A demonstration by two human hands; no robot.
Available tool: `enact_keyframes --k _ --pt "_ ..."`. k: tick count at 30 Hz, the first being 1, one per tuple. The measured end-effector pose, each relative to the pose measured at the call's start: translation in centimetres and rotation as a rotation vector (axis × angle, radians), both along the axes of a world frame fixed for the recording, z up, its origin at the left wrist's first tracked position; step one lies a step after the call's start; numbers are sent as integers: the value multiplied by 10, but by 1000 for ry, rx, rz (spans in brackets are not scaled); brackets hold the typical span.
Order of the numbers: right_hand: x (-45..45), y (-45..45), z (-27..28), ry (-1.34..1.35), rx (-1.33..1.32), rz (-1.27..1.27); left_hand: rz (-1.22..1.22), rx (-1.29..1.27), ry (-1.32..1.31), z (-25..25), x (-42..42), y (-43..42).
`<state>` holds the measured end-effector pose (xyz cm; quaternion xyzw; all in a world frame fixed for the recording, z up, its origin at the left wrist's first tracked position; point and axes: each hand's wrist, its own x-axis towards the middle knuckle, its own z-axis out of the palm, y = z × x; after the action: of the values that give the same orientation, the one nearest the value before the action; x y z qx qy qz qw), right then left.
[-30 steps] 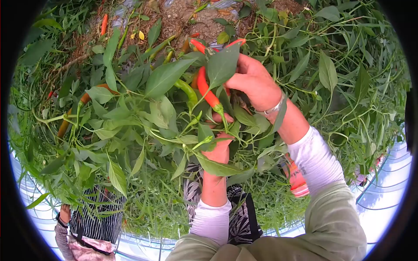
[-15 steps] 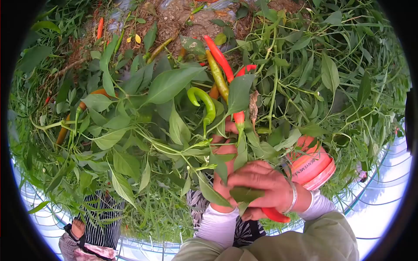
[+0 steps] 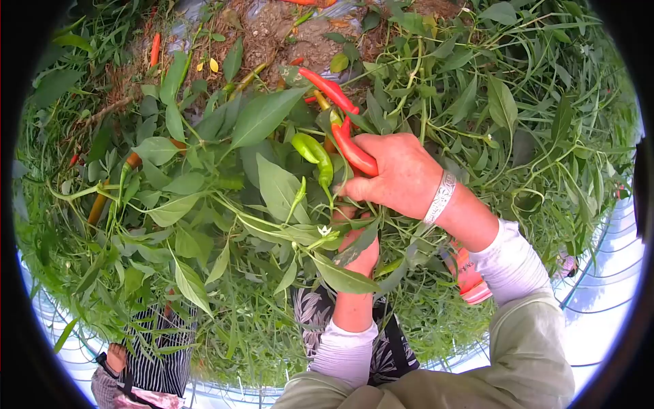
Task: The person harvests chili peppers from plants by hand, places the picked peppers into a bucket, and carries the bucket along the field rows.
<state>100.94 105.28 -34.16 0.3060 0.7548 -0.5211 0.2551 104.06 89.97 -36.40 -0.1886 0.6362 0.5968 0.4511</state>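
Note:
My right hand [image 3: 402, 174], with a silver bracelet at the wrist, is closed among the peppers, its fingers against a red pepper [image 3: 351, 148]. Another red pepper [image 3: 325, 86] points up and left above it. My left hand [image 3: 357, 249] is lower, beneath the leaves, with its fingertips near the green pepper stem. Leaves hide most of its fingers and whatever they hold. Just left of my right hand hangs a curled green pepper [image 3: 317, 157]. A small white flower [image 3: 324, 231] shows near my left hand.
Orange-brown peppers [image 3: 99, 204] hang at the left. A red container [image 3: 466, 276] is partly behind foliage at the lower right. Another person's hand [image 3: 116, 356] and striped clothing show at the lower left. Bare soil [image 3: 266, 31] lies at the top.
My right hand has moved from low beside my left wrist up to the pepper cluster. The red pepper it held low down is no longer visible there.

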Motion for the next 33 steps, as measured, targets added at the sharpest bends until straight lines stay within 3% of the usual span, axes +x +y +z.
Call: enact_keyframes --k 2,3,5,6,7,8,10,12,13,15,17,19,20,22,24,26,28,30,32,33 --pt "-3 -1 6 -6 -29 -83 158 114 36 0 1 0" --pt "2 -4 6 -8 -26 -78 -155 -33 90 -2 0 -13" --pt "20 -8 5 88 -562 -603 -157 62 83 -6 -7 -18" --pt "25 -11 10 84 -561 -601 -166 152 75 -7 -9 -20" --pt "31 -15 16 71 -707 -763 148 119 75 -9 -1 -6" --pt "38 -18 22 59 -851 -922 153 121 76 -7 -4 -4" --pt "58 -25 29 62 -858 -945 456 460 -353 5 -13 3" --pt "65 -27 43 212 -759 -727 480 507 -658 11 -27 1" --pt "73 -26 47 136 -722 -487 552 456 -677 1 -17 -3" --pt "75 -31 70 106 -806 -582 625 406 -694 -23 -2 -17" --pt "82 -38 87 73 -889 -678 176 461 -253 -34 -3 -25" --pt "89 -42 95 399 -708 -172 189 428 -131 -25 -5 -12" --pt "88 -37 95 399 -709 -170 199 396 -7 -21 -7 -7" --pt "79 -16 96 388 -403 -171 183 401 -28 -20 -3 -13" --pt "60 3 96 308 -71 -466 271 22 -366 -12 -1 -13" --pt "40 28 68 401 299 -303 219 146 -251 2 -11 1" --pt "9 49 70 -60 419 -196 97 99 -140 2 -13 1" --pt "-3 67 61 330 633 -254 57 82 -130 -1 -12 -4" --pt "-16 80 69 425 478 -567 24 87 -37 1 -11 -3" --pt "-12 95 65 437 387 -546 175 110 -54 1 -5 2"
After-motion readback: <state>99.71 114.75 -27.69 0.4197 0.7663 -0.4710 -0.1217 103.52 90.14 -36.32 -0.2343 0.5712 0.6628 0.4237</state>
